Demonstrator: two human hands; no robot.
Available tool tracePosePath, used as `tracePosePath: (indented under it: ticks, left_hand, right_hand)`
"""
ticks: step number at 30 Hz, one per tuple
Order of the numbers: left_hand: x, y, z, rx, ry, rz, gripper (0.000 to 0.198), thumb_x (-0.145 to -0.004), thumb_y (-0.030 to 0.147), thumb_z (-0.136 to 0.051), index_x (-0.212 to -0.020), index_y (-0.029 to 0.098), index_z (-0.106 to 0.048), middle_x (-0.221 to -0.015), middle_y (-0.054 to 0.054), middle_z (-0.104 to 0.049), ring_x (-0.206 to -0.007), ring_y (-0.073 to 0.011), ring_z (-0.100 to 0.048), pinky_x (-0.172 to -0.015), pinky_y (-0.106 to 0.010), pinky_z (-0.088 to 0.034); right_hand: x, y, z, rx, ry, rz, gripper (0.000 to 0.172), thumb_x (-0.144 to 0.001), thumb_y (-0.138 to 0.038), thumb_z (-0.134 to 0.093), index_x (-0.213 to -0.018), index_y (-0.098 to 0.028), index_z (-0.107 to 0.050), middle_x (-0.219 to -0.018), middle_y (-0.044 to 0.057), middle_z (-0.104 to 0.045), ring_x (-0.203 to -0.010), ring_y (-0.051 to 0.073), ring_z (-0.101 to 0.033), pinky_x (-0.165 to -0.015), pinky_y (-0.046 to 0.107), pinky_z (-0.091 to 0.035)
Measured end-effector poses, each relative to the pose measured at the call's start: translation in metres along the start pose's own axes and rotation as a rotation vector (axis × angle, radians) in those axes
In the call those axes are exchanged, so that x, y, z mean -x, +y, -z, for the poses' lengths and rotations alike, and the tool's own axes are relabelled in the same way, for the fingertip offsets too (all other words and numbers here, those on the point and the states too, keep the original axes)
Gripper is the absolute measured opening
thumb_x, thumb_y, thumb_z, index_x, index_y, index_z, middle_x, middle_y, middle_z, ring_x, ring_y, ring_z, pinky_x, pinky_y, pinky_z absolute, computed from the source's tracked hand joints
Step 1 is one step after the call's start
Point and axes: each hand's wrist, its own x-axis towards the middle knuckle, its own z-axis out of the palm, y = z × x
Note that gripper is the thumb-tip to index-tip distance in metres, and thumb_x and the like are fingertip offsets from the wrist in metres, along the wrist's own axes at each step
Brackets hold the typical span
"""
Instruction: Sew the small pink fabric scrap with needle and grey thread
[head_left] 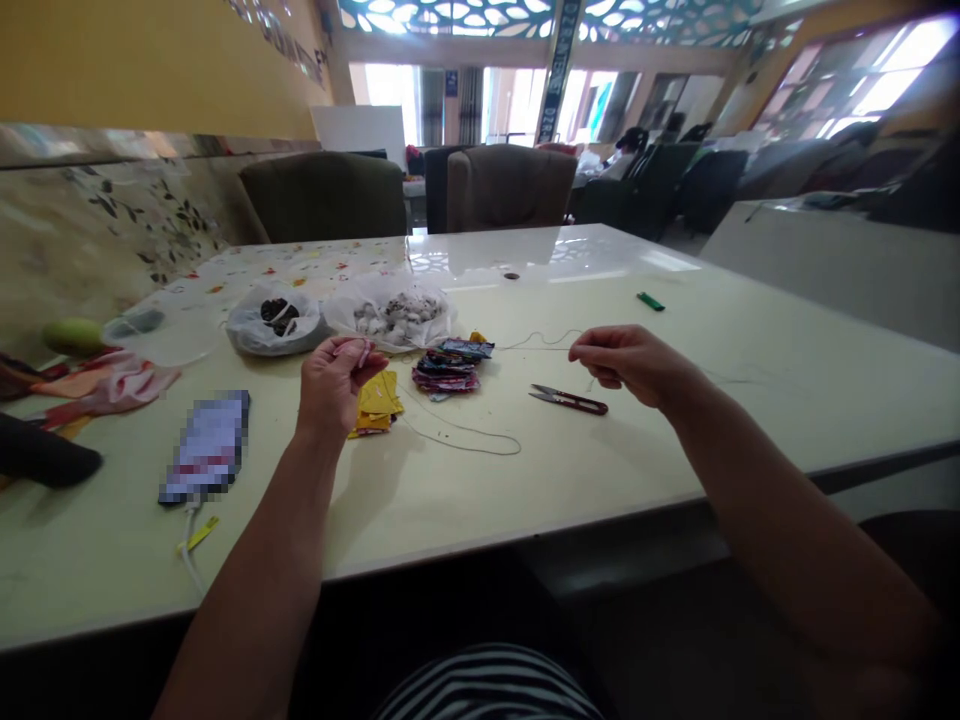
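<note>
My left hand (334, 385) is closed on a small pink piece (358, 350), above the table's left half. Off to the right, my right hand (626, 362) is raised with its fingers pinched together; what they hold is too small to make out. A thin thread (480, 436) loops over the table between the hands. Yellow packets (377, 400) lie just right of my left hand, and a stack of dark patterned packets (448, 372) sits beside them. Brown-handled thread snips (574, 401) rest partly open near my right hand.
Behind the packets are a plastic bag of whitish lumps (401, 315) and another with dark pieces (279, 315). A phone (208, 440) with a cable, a cloth (112, 385) and a green fruit (73, 337) lie left. A green lighter (651, 302) is back right. Chairs (510, 190) stand beyond.
</note>
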Motion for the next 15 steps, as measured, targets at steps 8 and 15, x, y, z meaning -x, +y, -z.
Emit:
tracePosePath:
  ticks: [8,15]
  left_hand:
    - [0.017,0.001,-0.008,-0.159,-0.281,0.056,0.018,-0.072,0.025,-0.081,-0.078,0.012,-0.069,-0.109,-0.010,-0.075,-0.058,-0.0062,-0.065,-0.064,-0.022,-0.061]
    - [0.047,-0.020,-0.021,-0.131,-0.779,0.441,0.026,-0.076,0.034,-0.084,-0.078,0.014,-0.068,-0.077,-0.005,-0.071,-0.061,-0.0121,-0.067,-0.065,-0.026,-0.061]
  right_hand:
    - [0.004,-0.024,-0.039,0.430,-0.054,0.201,0.022,-0.080,-0.036,-0.070,-0.070,-0.017,-0.069,-0.066,0.003,-0.060,-0.060,0.013,-0.048,-0.058,0.030,-0.036]
    - [0.001,-0.045,-0.113,0.485,-0.248,0.440,0.024,-0.089,-0.032,-0.062,-0.074,-0.016,-0.070,-0.063,-0.001,-0.061,-0.061,0.011,-0.049,-0.061,0.027,-0.034]
